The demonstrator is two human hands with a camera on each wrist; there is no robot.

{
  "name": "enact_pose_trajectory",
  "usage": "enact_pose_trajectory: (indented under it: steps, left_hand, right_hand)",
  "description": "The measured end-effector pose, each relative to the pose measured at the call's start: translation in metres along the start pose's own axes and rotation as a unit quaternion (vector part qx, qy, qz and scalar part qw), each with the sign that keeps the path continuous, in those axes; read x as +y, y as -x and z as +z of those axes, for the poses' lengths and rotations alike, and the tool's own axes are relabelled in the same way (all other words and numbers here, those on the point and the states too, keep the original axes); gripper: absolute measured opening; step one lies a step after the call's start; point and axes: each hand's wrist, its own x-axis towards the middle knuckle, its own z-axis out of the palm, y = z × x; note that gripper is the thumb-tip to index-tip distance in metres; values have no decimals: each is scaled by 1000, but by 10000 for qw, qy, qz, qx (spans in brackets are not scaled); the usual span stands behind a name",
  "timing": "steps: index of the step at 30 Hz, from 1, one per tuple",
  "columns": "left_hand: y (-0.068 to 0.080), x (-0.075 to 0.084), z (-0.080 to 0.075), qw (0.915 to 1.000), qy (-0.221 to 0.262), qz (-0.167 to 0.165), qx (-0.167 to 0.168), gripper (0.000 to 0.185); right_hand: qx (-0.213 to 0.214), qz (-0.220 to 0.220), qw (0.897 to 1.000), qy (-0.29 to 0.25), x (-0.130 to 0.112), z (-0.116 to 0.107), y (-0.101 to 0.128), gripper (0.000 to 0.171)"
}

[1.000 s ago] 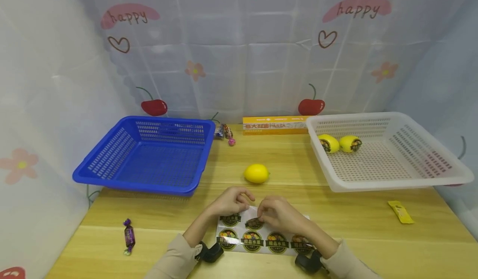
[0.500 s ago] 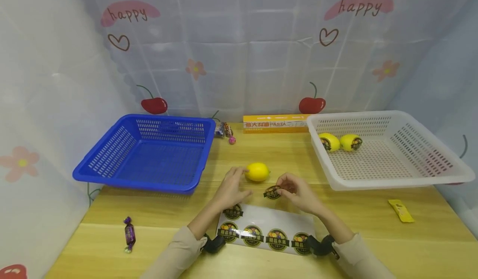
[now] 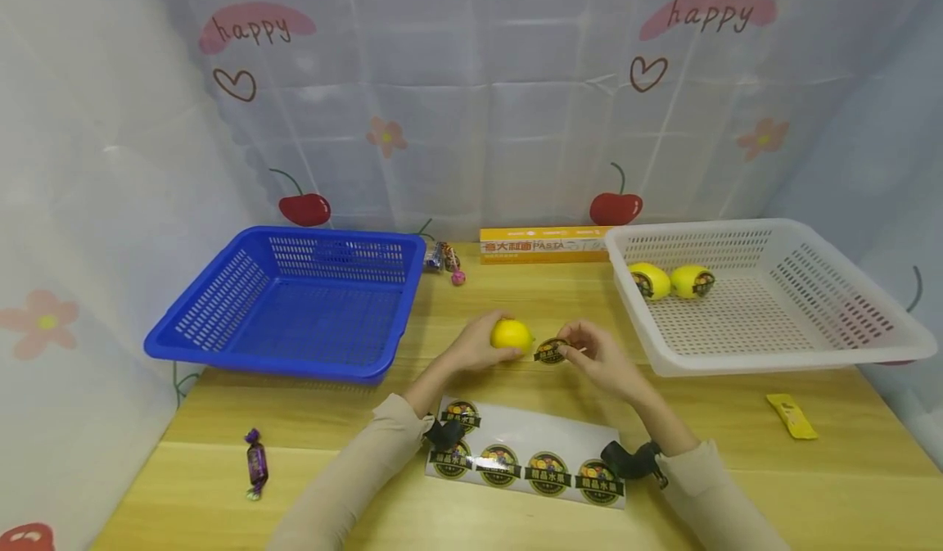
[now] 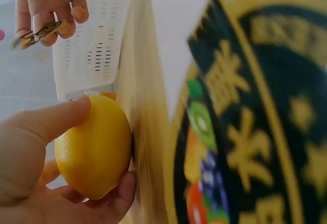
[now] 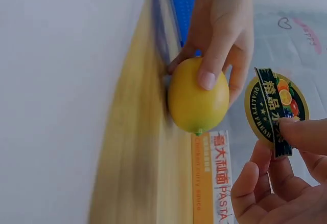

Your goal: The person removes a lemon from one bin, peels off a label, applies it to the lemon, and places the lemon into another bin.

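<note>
While the white basket [image 3: 766,354] already holds two stickered lemons and the blue basket [image 3: 221,346] sits bare, one lemon [image 3: 512,335] is left on the tabletop [image 3: 722,444]: left hand [image 3: 471,353] grip wrapped round it, right hand [image 3: 600,361] pinching a peeled sticker [image 3: 550,351] just beside it, not on yet. Sticker sheet [image 3: 545,432] has five left. Pasta box [image 3: 541,246] and candies [image 3: 254,465] sit well clear, so nothing's blocking.

A pale wooden surface [image 3: 737,420] stands against a white backdrop sheet [image 3: 471,109] printed with red cherries, pink flowers, outlined hearts and the word "happy" (its fold creases form a grid), under soft, even light.
</note>
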Motion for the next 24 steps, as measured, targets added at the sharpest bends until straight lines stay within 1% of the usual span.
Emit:
enact_pose_trajectory:
  steps: [2,3,4,5,7,8,10,13,15,18,19,24]
  left_hand:
    - [-3,-3,1,9989,418,-214,77,61]
    - [-5,-4,1,9970,671,-353,164,61]
    - [-7,-5,0,9932,1002,-527,269,61]
    - [-8,-4,-1,9875,1363,-687,398,61]
    - [-12,-2,-6,9701,2096,-1029,663,59]
    - [-13,1,-8,9598,2447,-1130,782,57]
    - [-16,6,-14,9342,3220,-1240,904,56]
    - [-21,16,-23,9036,4018,-1205,870,51]
    - [-25,22,-28,8884,4389,-1094,782,50]
    - [-31,29,-34,8788,4606,-994,757,47]
    - [-33,31,-36,8774,4635,-975,766,47]
    - [-38,41,-39,8803,4536,-1068,892,46]
  right_hand:
    - [124,76,9999,23,-1,-2,-3,13]
    - [189,124,9997,19,-2,-3,-5,14]
    - [266,143,9995,19,-4,-4,-6,15]
    - [342,186,9992,3,-5,-5,-9,17]
    - [508,232,9984,-13,-8,-7,-14,20]
    - [593,246,9979,-60,-10,-8,-17,21]
    - [775,263,9965,-149,-13,-9,-24,24]
    - [1081,266,9935,-257,-19,-11,-35,26]
    - [1312,175,9907,-325,-23,-10,-41,27]
    - [1672,31,9849,-438,-29,-6,-50,27]
    - [1782,-4,9829,-469,-31,-5,-53,27]
    - [2214,-98,9735,-565,-40,4,-64,26]
